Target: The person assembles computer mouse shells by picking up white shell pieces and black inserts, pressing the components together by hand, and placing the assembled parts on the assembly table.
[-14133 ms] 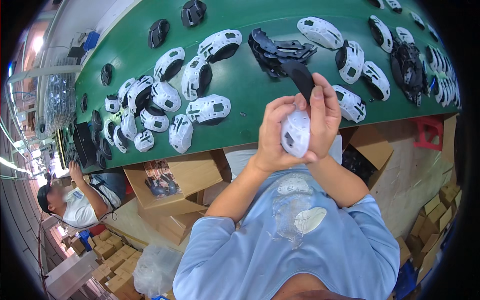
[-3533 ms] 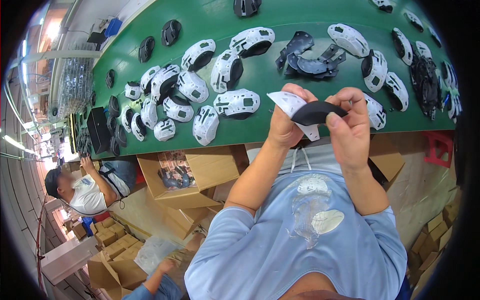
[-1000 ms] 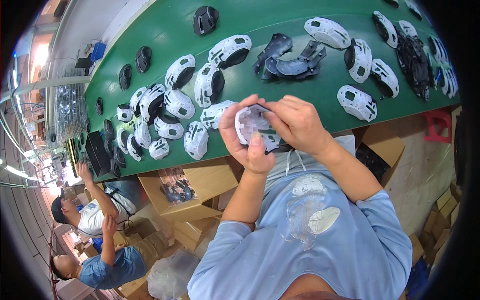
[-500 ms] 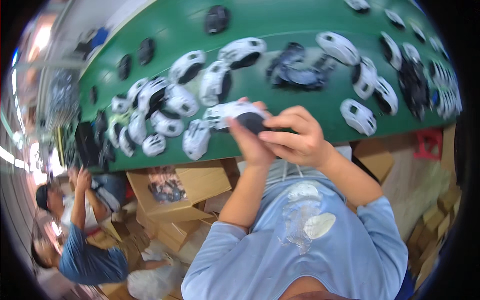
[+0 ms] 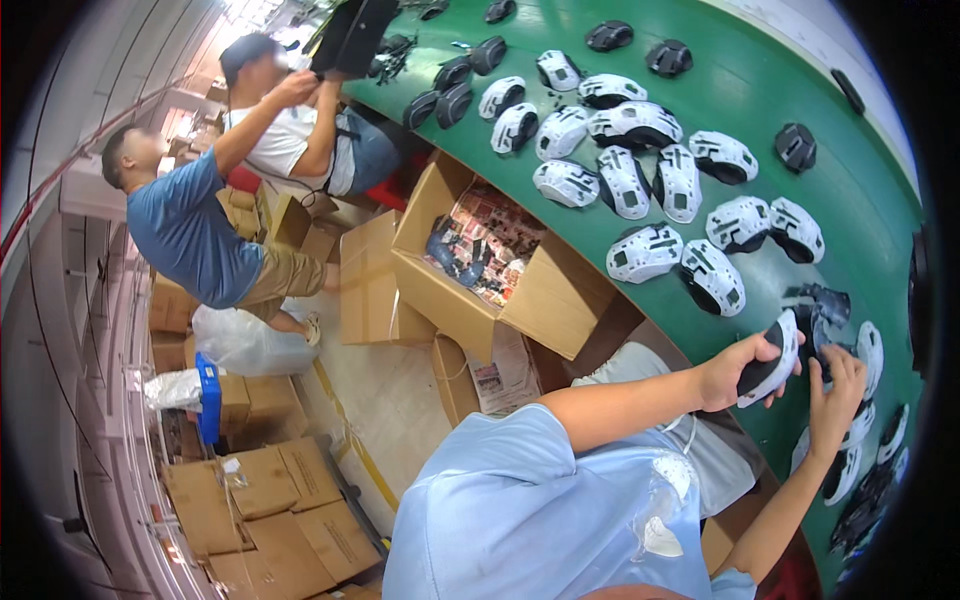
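My left hand [image 5: 728, 378] grips a palm-sized white curved shell with a dark face [image 5: 768, 362], tilted on its side above the table's near edge. My right hand [image 5: 838, 392] is beside it, its fingers closed on a dark flexible piece from a small heap of dark pieces [image 5: 828, 304]. The fingertips partly hide that piece. Past my hands, several white shells with black slots [image 5: 712, 276] rest on the green table [image 5: 560, 215]. More of them lie beside my right wrist, such as one white shell [image 5: 870, 355].
Dark rounded parts [image 5: 796, 147] are scattered over the table. At its near side stands an open cardboard box [image 5: 450, 290] with dark pieces inside. Two people are at the left, one in a blue shirt [image 5: 190, 235]. Stacked cartons [image 5: 270, 500] fill the lower left.
My view has swung left. Both hands were together on a white shell with a dark oval face; now my right hand has moved off to the dark heap while my left keeps a shell.
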`<action>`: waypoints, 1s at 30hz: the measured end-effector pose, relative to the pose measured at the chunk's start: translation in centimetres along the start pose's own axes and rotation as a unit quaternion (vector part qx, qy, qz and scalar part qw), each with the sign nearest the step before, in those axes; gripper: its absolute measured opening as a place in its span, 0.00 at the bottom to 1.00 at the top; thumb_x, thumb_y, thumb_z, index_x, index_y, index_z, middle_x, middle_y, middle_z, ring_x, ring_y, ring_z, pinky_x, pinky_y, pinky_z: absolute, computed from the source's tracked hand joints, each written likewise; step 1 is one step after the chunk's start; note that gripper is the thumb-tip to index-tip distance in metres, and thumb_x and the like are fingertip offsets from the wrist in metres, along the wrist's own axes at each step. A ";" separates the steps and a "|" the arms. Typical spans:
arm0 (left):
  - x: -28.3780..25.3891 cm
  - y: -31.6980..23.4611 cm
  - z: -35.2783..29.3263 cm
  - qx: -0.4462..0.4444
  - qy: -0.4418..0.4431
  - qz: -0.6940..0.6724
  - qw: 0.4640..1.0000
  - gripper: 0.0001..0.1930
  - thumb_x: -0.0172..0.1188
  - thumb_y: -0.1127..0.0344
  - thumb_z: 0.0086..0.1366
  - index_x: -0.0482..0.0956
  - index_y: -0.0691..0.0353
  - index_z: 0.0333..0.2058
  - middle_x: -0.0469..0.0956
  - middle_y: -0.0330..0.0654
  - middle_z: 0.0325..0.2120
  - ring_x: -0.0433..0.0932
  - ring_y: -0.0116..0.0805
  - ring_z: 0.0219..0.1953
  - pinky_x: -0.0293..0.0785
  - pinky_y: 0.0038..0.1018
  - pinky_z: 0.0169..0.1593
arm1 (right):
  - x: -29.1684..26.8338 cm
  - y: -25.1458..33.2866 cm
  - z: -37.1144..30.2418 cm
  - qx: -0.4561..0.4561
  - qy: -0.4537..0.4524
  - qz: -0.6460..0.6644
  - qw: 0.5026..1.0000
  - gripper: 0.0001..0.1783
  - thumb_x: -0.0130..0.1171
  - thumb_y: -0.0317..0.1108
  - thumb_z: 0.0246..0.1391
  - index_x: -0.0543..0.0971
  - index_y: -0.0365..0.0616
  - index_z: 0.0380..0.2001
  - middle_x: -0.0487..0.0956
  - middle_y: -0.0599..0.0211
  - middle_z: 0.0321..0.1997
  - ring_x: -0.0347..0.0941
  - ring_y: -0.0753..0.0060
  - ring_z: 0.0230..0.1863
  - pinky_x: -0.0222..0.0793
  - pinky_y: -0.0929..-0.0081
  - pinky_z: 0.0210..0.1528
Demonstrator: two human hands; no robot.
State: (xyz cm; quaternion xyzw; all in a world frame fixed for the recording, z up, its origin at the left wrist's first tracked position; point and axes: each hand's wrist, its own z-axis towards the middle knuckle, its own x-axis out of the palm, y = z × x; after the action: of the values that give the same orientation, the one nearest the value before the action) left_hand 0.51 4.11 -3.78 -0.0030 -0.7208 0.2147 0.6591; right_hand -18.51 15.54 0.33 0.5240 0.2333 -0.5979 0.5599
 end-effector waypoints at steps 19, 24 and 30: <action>0.4 -4.2 -0.7 0.046 -0.038 0.134 0.989 0.41 0.54 0.51 0.58 0.61 0.70 0.66 0.71 0.56 0.58 0.79 0.49 0.47 0.79 0.40 0.50 | 0.1 0.1 2.4 0.015 -0.092 0.035 0.995 0.11 0.69 0.34 0.50 0.81 0.39 0.32 0.79 0.58 0.32 0.74 0.52 0.38 0.67 0.59 0.43; 0.6 -4.1 0.9 0.069 -0.004 0.211 0.975 0.45 0.54 0.36 0.63 0.60 0.67 0.67 0.69 0.53 0.59 0.77 0.49 0.51 0.76 0.40 0.53 | -2.4 -2.0 0.4 0.097 -0.213 0.108 0.966 0.10 0.63 0.32 0.58 0.80 0.36 0.37 0.77 0.56 0.33 0.72 0.53 0.37 0.67 0.65 0.45; 2.2 -2.5 2.1 0.129 -0.004 0.269 0.954 0.52 0.51 0.26 0.63 0.56 0.70 0.68 0.67 0.50 0.60 0.76 0.42 0.53 0.73 0.37 0.57 | -2.0 3.6 -1.4 0.119 -0.159 0.526 0.827 0.15 0.48 0.32 0.69 0.76 0.31 0.49 0.74 0.74 0.34 0.68 0.83 0.38 0.65 0.80 0.43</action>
State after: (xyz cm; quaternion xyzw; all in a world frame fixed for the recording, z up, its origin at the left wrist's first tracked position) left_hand -1.05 1.87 -1.04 -0.1111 -0.6622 0.4750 0.5688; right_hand -15.07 16.68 2.78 0.5277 -0.2431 -0.3114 0.7520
